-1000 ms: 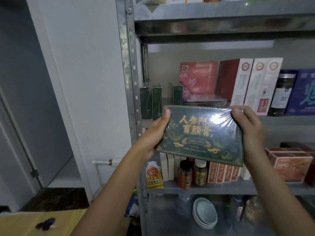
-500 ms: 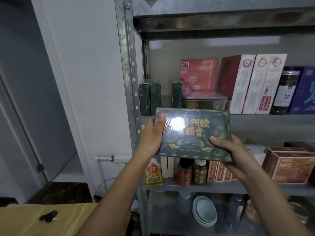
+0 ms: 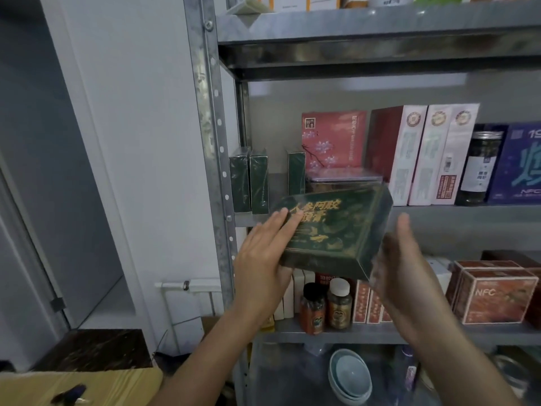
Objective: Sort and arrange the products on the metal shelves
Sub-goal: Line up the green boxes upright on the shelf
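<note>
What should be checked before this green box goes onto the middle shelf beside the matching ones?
1. Box carried: the dark green box sits between the left hand and the right hand: ok.
2. Firm grip: both hands' fingers lie straight and the image is blurred: cannot tell.
3. Free slot: there is a gap between the paired upright green boxes and the single upright green box: ok.
4. Orientation: the held box is tilted with its face up, not on edge like those: not ok.
5. Clearance: a clear lidded container sits just right of the gap: cannot tell.
</note>
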Demonstrator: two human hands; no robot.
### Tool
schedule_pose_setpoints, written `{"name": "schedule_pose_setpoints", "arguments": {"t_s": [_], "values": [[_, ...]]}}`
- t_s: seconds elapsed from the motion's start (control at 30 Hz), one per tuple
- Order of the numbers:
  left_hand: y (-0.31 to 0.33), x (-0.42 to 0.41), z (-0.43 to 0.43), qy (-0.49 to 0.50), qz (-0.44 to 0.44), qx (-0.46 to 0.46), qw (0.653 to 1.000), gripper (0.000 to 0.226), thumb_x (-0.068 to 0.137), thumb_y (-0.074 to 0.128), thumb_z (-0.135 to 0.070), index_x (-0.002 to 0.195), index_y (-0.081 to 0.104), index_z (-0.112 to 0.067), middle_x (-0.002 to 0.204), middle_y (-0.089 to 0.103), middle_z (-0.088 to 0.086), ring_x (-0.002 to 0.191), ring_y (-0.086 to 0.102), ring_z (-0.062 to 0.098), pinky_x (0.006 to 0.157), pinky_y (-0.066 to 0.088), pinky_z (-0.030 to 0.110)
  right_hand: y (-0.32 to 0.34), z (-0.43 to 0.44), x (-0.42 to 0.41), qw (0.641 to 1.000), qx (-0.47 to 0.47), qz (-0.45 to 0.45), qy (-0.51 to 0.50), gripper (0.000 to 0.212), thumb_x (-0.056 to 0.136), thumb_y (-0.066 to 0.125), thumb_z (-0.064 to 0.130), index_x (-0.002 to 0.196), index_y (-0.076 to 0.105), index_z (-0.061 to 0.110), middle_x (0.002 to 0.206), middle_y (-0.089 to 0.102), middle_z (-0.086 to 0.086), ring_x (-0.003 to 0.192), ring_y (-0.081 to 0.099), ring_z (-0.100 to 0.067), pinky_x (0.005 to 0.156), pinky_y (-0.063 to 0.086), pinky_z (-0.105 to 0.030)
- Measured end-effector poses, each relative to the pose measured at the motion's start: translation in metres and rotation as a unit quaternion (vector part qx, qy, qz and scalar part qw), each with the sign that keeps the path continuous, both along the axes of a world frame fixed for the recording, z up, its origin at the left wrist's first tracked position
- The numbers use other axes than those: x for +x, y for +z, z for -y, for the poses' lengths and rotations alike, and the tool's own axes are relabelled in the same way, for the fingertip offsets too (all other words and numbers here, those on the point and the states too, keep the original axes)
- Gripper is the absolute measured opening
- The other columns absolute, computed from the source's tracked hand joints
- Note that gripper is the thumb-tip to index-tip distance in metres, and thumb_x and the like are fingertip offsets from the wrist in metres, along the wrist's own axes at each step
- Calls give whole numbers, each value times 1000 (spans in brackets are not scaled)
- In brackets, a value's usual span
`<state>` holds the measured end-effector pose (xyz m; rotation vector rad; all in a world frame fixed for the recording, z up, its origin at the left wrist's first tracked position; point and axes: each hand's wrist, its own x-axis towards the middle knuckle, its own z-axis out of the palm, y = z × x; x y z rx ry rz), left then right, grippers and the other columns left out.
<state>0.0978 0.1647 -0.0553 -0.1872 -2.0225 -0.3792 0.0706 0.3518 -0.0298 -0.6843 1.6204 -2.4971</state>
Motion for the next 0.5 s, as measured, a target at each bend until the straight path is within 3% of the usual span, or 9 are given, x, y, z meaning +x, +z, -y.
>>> {"name": "schedule_pose_setpoints", "arguments": {"t_s": [0.07, 0.17, 0.23, 0.37, 0.5], "values": [[2, -1, -5, -107, 38, 125, 986, 66, 78, 78, -5, 137, 55, -23, 136, 60, -3, 124, 56, 13, 100, 51, 42, 1, 5, -10, 990, 7, -34, -133, 60, 86, 29, 67, 128, 55, 34, 118, 69, 8, 110, 65, -7, 91, 51, -31], [7, -2, -20, -238, 117, 316, 911, 51, 75, 81, -4, 115, 64, -31, 104, 71, -21, 98, 65, -4, 79, 53, 17, -5, 19, -34, 966, 75, -69, -238, 52, 101, 18, 54, 135, 51, 33, 137, 56, 4, 127, 50, -14, 106, 38, -40], [6, -7, -28, -269, 135, 407, 862, 40, 70, 85, -9, 103, 67, -20, 93, 74, -14, 88, 69, 2, 72, 53, 19, -11, 27, -45, 971, 90, -66, -212, 57, 98, 16, 58, 139, 48, 32, 139, 54, 4, 130, 49, -15, 105, 39, -38], [5, -11, -37, -336, 154, 490, 790, 41, 72, 81, -9, 110, 65, -14, 104, 74, -2, 99, 70, 13, 77, 56, 23, -15, 35, -50, 992, -6, -31, -126, 68, 79, 39, 78, 127, 53, 31, 126, 62, 2, 120, 58, -14, 97, 48, -39], [13, -5, -35, -361, 121, 552, 742, 63, 64, 84, -20, 121, 59, -13, 109, 73, 0, 102, 69, 16, 80, 55, 25, -10, 33, -51, 985, -58, 5, -160, 47, 76, 56, 67, 104, 56, 29, 110, 65, -2, 105, 64, -21, 84, 55, -37]]}}
